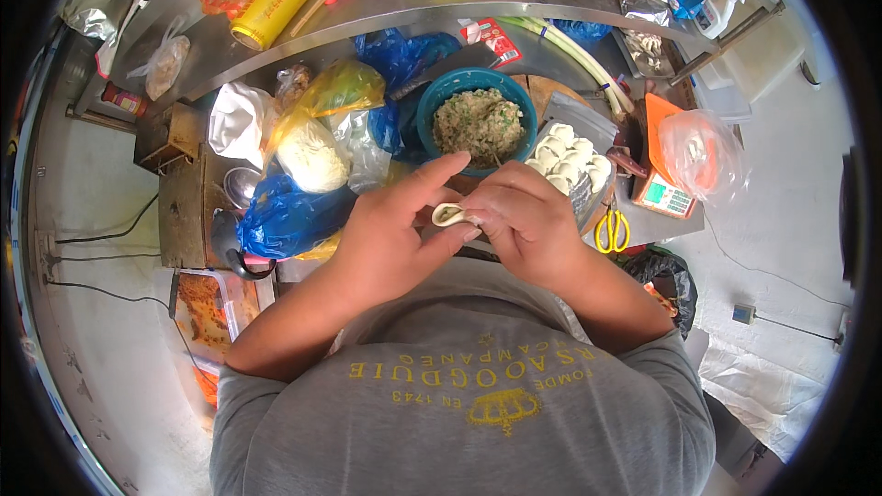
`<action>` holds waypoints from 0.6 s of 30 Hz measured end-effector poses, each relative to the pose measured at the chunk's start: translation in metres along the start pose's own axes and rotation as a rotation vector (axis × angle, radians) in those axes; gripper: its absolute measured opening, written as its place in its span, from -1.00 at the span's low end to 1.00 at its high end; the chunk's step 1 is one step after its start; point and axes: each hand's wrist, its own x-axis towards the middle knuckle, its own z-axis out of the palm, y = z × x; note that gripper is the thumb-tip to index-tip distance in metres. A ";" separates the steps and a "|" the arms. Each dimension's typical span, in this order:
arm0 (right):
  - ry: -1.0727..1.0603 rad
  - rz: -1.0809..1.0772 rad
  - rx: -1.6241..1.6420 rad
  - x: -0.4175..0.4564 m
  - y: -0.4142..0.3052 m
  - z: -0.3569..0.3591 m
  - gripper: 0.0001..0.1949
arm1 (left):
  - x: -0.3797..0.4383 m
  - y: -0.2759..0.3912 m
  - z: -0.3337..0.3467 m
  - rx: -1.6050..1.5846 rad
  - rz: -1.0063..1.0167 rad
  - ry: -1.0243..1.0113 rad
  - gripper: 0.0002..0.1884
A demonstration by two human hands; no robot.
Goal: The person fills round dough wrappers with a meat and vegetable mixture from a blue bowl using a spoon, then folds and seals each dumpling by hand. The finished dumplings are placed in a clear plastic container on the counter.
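A partly closed dumpling (pixel 449 214) with a bit of filling showing is held in front of my chest. My right hand (pixel 520 220) pinches its right edge between thumb and fingers. My left hand (pixel 406 220) is curled around its left side, thumb below it and index finger stretched upward. Just beyond the hands stands a teal bowl (pixel 424 107) of minced filling with green bits (pixel 475 120); a thin utensil handle leans at its near side. To the bowl's right, folded dumplings (pixel 568 162) lie in a clear plastic tray (pixel 582 118).
Yellow-handled scissors (pixel 612 231) and a kitchen scale (pixel 663 194) with an orange top are at right. Plastic bags (pixel 289 217), a pale dough-like mass in a bag (pixel 313 155) and a metal bowl (pixel 242 186) crowd the left. Leeks (pixel 579 55) lie beneath a metal shelf (pixel 427 3).
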 end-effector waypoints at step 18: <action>-0.025 0.099 0.036 0.008 -0.012 -0.017 -0.79 | -0.006 -0.023 0.017 -0.409 0.024 0.050 -0.70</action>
